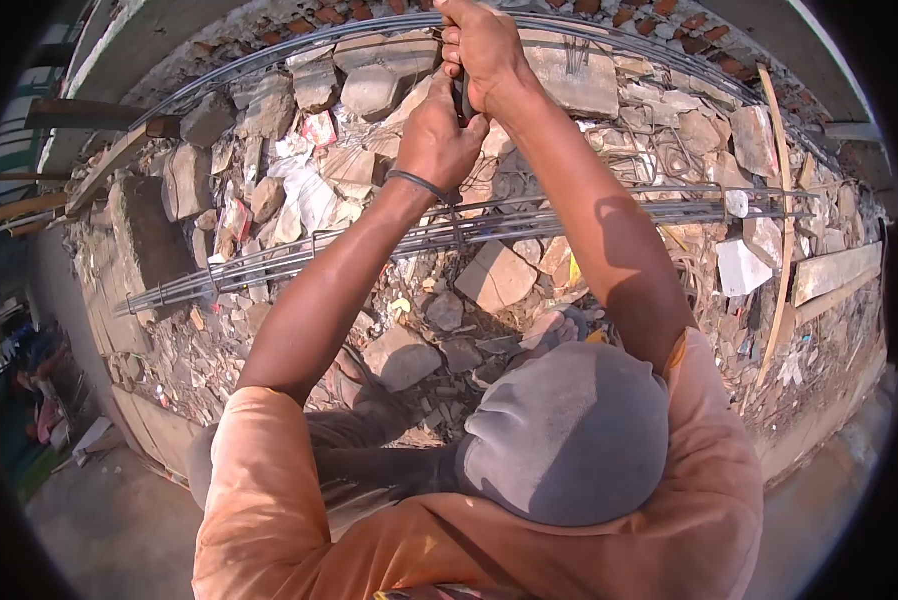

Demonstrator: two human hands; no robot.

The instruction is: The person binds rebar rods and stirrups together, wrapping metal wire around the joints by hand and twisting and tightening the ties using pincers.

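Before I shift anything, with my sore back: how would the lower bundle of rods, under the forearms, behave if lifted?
The bundle of rods looks metal, so it's probably heavy. Long and thin, it may bend somewhat. Loops around it could help keep it together.

Sunlit rubble grnd (401, 358) w/ hard shadows, rough brickwork (704, 34) at far edge, grey flr (119, 530) bottom L.
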